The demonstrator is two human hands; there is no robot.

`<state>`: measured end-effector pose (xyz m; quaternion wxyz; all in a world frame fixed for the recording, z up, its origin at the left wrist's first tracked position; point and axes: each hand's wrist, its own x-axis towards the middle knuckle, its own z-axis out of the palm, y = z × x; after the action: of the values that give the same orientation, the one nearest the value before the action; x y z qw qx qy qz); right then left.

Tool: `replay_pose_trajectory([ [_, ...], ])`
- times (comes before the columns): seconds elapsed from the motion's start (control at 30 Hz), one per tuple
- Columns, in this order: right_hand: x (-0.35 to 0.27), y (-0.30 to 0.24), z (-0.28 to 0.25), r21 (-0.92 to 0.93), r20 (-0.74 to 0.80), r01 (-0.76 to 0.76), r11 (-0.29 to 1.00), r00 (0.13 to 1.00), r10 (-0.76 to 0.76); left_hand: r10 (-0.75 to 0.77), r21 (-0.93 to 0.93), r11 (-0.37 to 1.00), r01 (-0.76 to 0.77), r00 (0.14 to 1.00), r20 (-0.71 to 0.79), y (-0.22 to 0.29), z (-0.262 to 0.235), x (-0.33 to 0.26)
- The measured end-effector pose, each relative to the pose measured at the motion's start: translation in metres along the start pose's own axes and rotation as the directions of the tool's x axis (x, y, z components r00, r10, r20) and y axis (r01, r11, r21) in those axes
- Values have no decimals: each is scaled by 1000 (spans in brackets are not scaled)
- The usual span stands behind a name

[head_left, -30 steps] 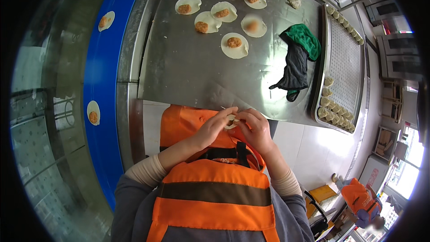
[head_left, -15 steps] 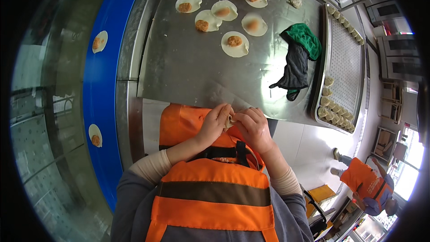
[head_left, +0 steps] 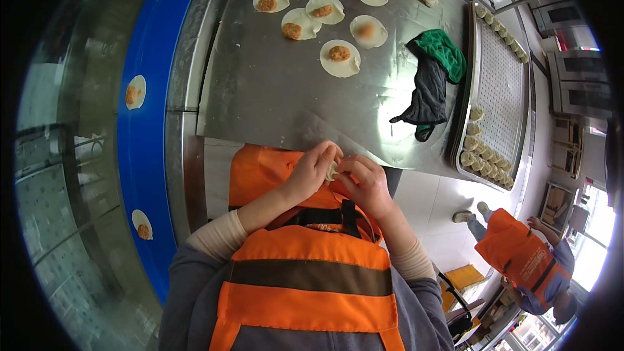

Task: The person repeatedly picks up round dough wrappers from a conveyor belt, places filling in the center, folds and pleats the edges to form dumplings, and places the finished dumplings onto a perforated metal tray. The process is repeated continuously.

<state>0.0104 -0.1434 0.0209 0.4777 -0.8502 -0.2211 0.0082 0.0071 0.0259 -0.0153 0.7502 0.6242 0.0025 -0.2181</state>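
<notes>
My left hand (head_left: 313,170) and my right hand (head_left: 368,182) meet just below the near edge of the steel table (head_left: 260,91), both pinching one small pale dumpling (head_left: 332,170) between the fingertips. On the table beyond lie several round dough wrappers with a lump of orange filling, the nearest wrapper (head_left: 339,58) straight ahead. A perforated metal tray (head_left: 500,91) at the right holds rows of folded dumplings (head_left: 480,159) along its edges.
A blue conveyor belt (head_left: 146,91) on the left carries more filled wrappers (head_left: 135,91). A green and dark grey cloth (head_left: 432,75) lies on the table by the tray. Another person in an orange vest (head_left: 523,263) stands at the lower right.
My hands stay together on the dumpling, the fingers shifting slightly. The filled wrappers on the blue belt have moved along it. The person at the lower right has shifted position.
</notes>
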Motion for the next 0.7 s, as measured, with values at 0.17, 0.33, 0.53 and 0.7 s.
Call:
replay_pose_trajectory([
  [0.17, -4, -5, 1, 184, 65, -317, 930, 948, 311, 2, 120, 993, 1, 1000, -29, 0, -7, -5],
  [0.33, -7, -2, 0, 163, 80, -349, 923, 937, 340, 160, 155, 977, -148, 985, -67, 3, -7, -7],
  [0.53, -2, -4, 3, -87, 43, 66, 994, 997, -63, 62, 130, 990, -52, 996, -72, 5, -5, -5],
  [0.7, -4, 2, -6, -246, 61, 224, 943, 974, -216, 10, 65, 998, -8, 1000, -26, 3, -3, -5],
])
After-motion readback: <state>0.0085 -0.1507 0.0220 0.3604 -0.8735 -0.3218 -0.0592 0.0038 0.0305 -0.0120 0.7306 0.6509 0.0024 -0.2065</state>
